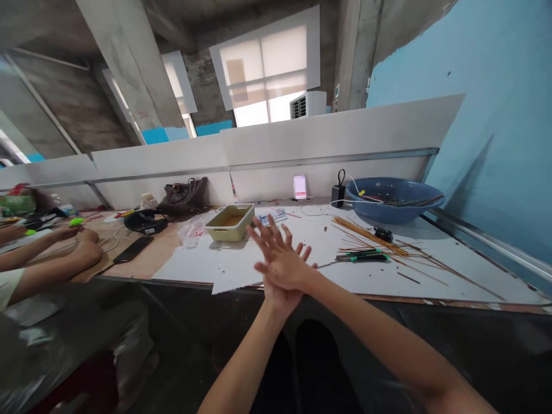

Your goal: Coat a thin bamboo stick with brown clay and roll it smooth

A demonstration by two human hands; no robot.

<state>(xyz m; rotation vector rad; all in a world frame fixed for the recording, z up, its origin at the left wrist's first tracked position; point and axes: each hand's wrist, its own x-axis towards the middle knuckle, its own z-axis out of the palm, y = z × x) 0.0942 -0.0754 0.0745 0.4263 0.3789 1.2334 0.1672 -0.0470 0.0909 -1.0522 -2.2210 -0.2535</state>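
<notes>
Above the table's front edge, my two hands are laid across each other. My right hand [285, 265] is on top, its fingers apart and pointing up and to the left. Under it lies my left hand [279, 296], palm against the other, with some fingertips showing to the right. Neither shows any object in it. Just beyond them stands a yellow-green plastic basket [224, 233] with a white rim. To the right are black-and-green handled tools [364, 256], a bundle of thin brown sticks [371, 234] and a small black object [383, 234].
A wide blue basin [394, 201] holds thin dark strips at the back right. Beside it stand a black power bank [338, 195] with a white cable and a lit phone [299, 187]. A co-worker's arms [56, 259], a dark phone [133, 249] and a brown bag [184, 195] are left.
</notes>
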